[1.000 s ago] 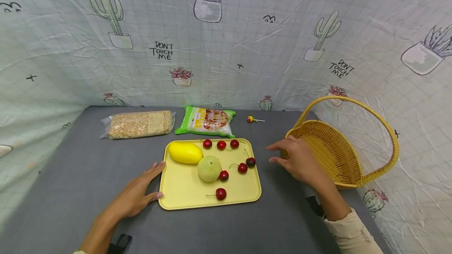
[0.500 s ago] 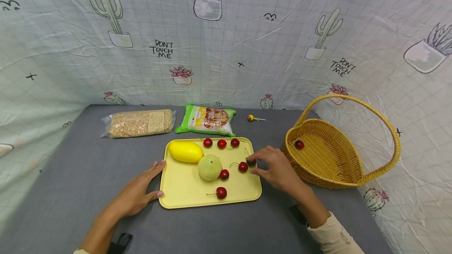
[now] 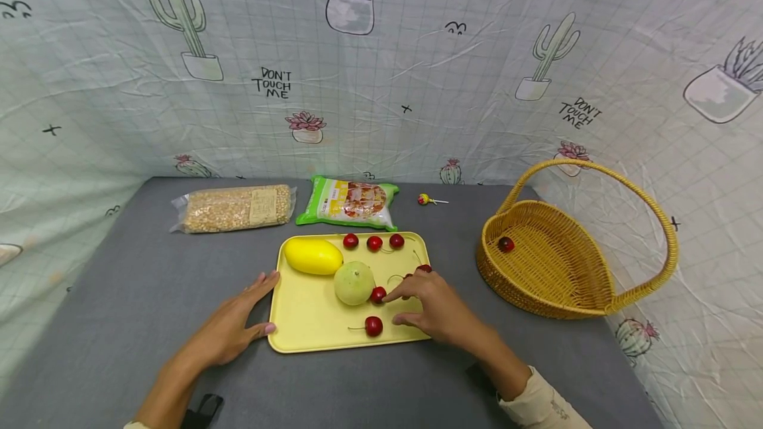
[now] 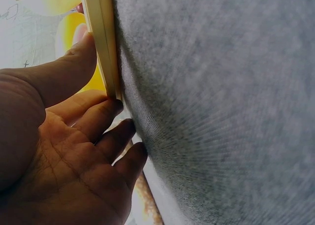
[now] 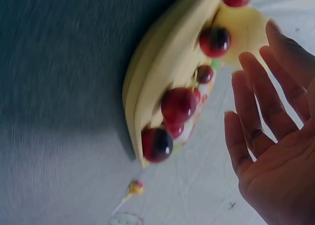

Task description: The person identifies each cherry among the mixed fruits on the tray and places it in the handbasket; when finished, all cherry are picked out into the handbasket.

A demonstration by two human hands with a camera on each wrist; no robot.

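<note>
Obscuring two cherries [image 3: 424, 269] partly, right hand [image 3: 441, 310] over tray [image 3: 304, 320]

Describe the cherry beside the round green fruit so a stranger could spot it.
Find the yellow tray. Near its middle sits the round green fruit, and just right of that, the red cherry. It is the cherry closest to that fruit.

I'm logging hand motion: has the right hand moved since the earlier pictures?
Yes: in the head view, the right hand has moved leftward, away from the basket and over the tray.
</note>
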